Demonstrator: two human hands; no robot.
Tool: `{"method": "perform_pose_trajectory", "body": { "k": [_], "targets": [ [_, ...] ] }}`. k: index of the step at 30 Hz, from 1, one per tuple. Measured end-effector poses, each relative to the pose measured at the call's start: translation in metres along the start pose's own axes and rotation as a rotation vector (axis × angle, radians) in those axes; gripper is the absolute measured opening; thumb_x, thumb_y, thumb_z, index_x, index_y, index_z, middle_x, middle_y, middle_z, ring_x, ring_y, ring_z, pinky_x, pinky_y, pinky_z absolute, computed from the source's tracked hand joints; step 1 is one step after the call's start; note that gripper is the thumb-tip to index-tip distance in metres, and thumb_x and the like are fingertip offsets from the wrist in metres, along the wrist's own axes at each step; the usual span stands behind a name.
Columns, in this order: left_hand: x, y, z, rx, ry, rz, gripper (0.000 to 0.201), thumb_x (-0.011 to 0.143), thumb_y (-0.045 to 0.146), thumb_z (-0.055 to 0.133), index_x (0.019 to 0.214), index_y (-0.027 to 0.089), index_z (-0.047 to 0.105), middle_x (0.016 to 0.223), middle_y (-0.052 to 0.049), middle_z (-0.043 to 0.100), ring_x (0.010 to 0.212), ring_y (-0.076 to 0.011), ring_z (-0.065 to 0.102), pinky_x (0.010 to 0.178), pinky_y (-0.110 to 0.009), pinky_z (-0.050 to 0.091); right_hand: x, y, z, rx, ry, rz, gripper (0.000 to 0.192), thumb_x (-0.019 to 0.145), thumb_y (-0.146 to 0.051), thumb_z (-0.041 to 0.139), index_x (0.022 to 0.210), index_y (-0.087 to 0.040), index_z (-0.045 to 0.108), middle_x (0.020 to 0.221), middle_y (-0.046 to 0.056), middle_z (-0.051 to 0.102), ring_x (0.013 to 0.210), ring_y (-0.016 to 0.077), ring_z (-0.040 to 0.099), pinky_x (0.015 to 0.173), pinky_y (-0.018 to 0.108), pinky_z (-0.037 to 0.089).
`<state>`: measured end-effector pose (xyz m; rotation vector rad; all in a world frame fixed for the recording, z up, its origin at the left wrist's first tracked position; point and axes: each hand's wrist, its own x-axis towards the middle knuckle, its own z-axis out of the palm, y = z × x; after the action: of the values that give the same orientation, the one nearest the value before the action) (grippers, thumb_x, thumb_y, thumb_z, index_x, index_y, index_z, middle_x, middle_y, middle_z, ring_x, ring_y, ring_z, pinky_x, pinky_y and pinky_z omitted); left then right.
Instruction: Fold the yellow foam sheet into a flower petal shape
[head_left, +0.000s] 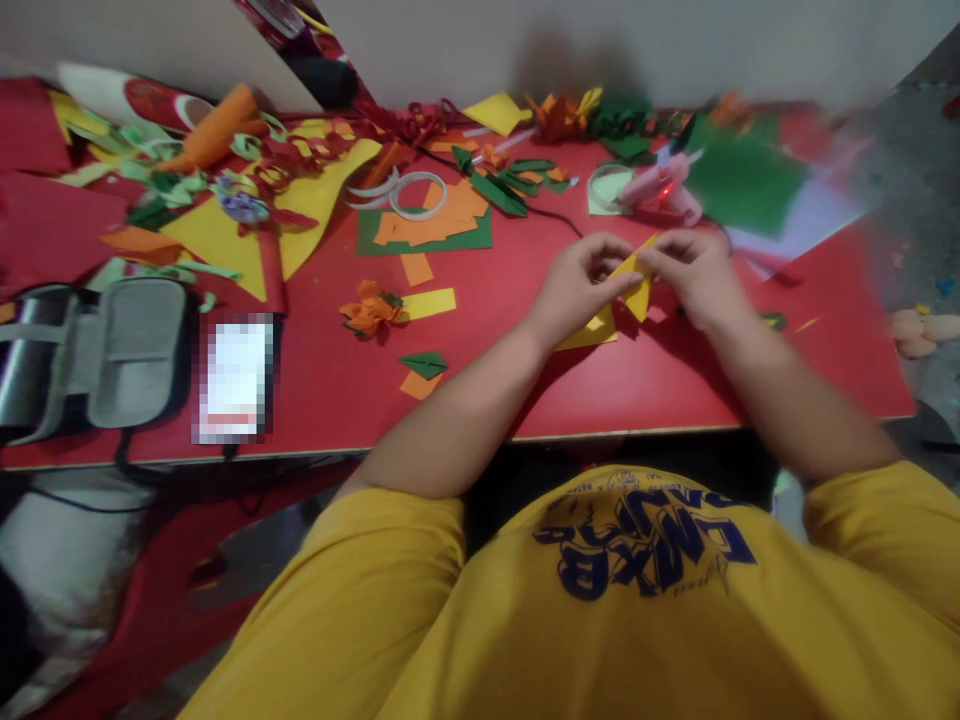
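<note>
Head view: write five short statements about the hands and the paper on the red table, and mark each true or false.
1. Both hands, left hand and right hand, pinch one yellow paper piece. True.
2. The table is blue. False: it is red.
3. An orange paper flower lies left of the hands. True.
4. The tape roll sits in the left hand. False: it lies on the table, farther back.
5. The grey case is shut. False: it lies open.
</note>
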<state>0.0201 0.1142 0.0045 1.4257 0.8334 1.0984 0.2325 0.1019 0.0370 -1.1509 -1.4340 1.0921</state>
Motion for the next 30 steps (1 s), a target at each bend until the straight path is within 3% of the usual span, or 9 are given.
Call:
{"method": "perform_pose_trajectory", "body": {
  "k": [5, 9, 13, 17, 20, 22, 27, 30],
  "targets": [
    [0.0, -0.001, -0.006, -0.039, -0.054, -0.062, 0.039, 0.096, 0.039, 0.106, 0.115, 0.023, 0.076, 0.079, 0.004, 0.078, 0.071, -0.0121, 0.077, 0.069, -0.022, 0.06, -0.001, 0.002, 0.002, 0.028, -0.056, 0.026, 0.037, 0.088, -0.051, 0.11, 0.087, -0.024, 0.083, 0.086, 0.002, 0.08, 0.083, 0.0186, 0.073, 0.077, 0.032, 0.064],
    [0.001, -0.006, -0.009, -0.016, -0.058, -0.024, 0.044, 0.099, 0.046, 0.104, 0.127, 0.024, 0.078, 0.085, 0.002, 0.079, 0.074, -0.0137, 0.079, 0.074, -0.025, 0.065, 0.001, 0.01, 0.004, 0.105, -0.047, 0.042, 0.038, 0.086, -0.052, 0.109, 0.088, -0.025, 0.083, 0.083, 0.0, 0.076, 0.079, 0.0169, 0.07, 0.072, 0.03, 0.06],
    [0.007, -0.022, -0.013, 0.055, 0.042, 0.062, 0.045, 0.109, 0.056, 0.092, 0.14, 0.027, 0.075, 0.1, -0.003, 0.082, 0.087, -0.0171, 0.083, 0.079, -0.029, 0.068, 0.004, 0.014, 0.006, 0.324, 0.029, 0.113, 0.044, 0.077, -0.051, 0.112, 0.088, -0.025, 0.078, 0.084, -0.002, 0.074, 0.076, 0.0136, 0.068, 0.067, 0.026, 0.055],
    [0.013, -0.034, -0.016, 0.131, 0.138, 0.188, 0.045, 0.114, 0.064, 0.081, 0.14, 0.028, 0.074, 0.112, -0.007, 0.086, 0.097, -0.0194, 0.084, 0.086, -0.033, 0.069, -0.001, 0.008, 0.009, 0.385, -0.056, 0.214, 0.049, 0.067, -0.04, 0.114, 0.083, -0.025, 0.071, 0.078, -0.004, 0.072, 0.072, 0.0125, 0.067, 0.067, 0.025, 0.055],
    [0.013, -0.03, -0.016, 0.157, 0.1, 0.276, 0.047, 0.113, 0.072, 0.079, 0.124, 0.026, 0.078, 0.116, -0.008, 0.087, 0.108, -0.0212, 0.086, 0.094, -0.034, 0.07, -0.006, 0.003, 0.01, 0.34, -0.137, 0.269, 0.045, 0.067, -0.035, 0.113, 0.088, -0.024, 0.074, 0.079, -0.004, 0.073, 0.071, 0.013, 0.067, 0.067, 0.027, 0.056],
    [0.011, -0.023, -0.016, 0.199, 0.078, 0.306, 0.05, 0.115, 0.075, 0.074, 0.119, 0.026, 0.08, 0.118, -0.008, 0.088, 0.112, -0.0218, 0.086, 0.096, -0.034, 0.07, -0.005, 0.003, 0.01, 0.336, -0.12, 0.247, 0.042, 0.068, -0.036, 0.111, 0.089, -0.024, 0.077, 0.079, -0.004, 0.072, 0.07, 0.0124, 0.065, 0.067, 0.027, 0.056],
    [0.005, -0.005, -0.023, 0.448, 0.104, 0.358, 0.056, 0.109, 0.074, 0.083, 0.141, 0.028, 0.082, 0.143, -0.012, 0.087, 0.116, -0.0232, 0.087, 0.088, -0.032, 0.069, 0.006, 0.009, 0.003, 0.377, 0.015, 0.162, 0.041, 0.067, -0.038, 0.109, 0.083, -0.025, 0.075, 0.08, -0.003, 0.072, 0.071, 0.0128, 0.063, 0.064, 0.027, 0.052],
    [0.005, -0.001, -0.028, 0.554, 0.119, 0.414, 0.053, 0.111, 0.07, 0.083, 0.145, 0.028, 0.084, 0.143, -0.011, 0.088, 0.112, -0.0226, 0.086, 0.085, -0.032, 0.069, 0.01, 0.01, 0.0, 0.35, 0.035, 0.15, 0.039, 0.067, -0.038, 0.108, 0.084, -0.025, 0.075, 0.084, -0.001, 0.075, 0.074, 0.0144, 0.065, 0.065, 0.028, 0.053]
  ]
}}
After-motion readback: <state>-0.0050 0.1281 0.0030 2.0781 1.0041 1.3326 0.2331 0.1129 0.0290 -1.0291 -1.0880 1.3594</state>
